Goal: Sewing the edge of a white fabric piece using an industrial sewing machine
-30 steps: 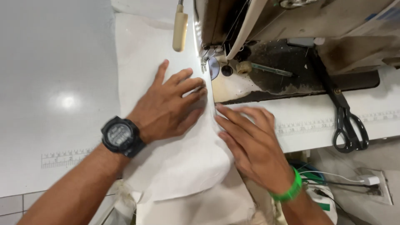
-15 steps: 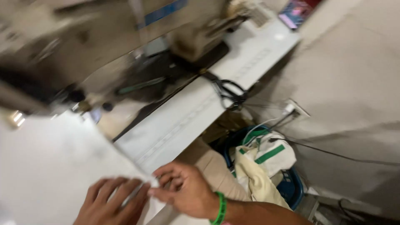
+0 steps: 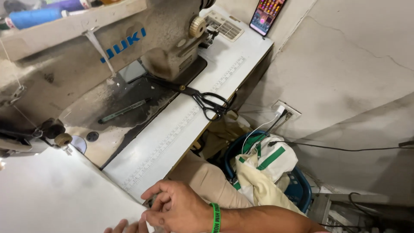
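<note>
I count two hands low in the frame. My right hand [image 3: 179, 209] is curled in a loose fist at the near edge of the surface [image 3: 181, 125], fingers bent around the edge of the white fabric [image 3: 56, 194], pinching it as far as I can tell. One green wristband [image 3: 215, 218] sits on that wrist. Of my left hand [image 3: 125, 226] I see only a few fingertips at the bottom border, lying flat on the same fabric just beside the right; whether it grips anything I cannot tell.

The fabric is one broad white sheet covering the lower left, running up to the needle end of the one sewing machine [image 3: 99, 56]. The machine is a worn beige body with a blue lettered label on its side. One pair of black scissors [image 3: 207, 101] lies on the surface near the machine's base, and one dark pen-like tool [image 3: 123, 111] rests on the black machine bed. Two printed ruler strips run along the white surface.

At the far corner one phone [image 3: 267, 15] leans against the wall, its screen bright and multicoloured. On the shelf above the machine I make out two thread spools [image 3: 32, 17], blue and purple. Below the surface, one blue basket [image 3: 302, 190] holds cream and white cloth with green stripes [image 3: 263, 166]. One white wall socket [image 3: 286, 111] has a plug in it.
</note>
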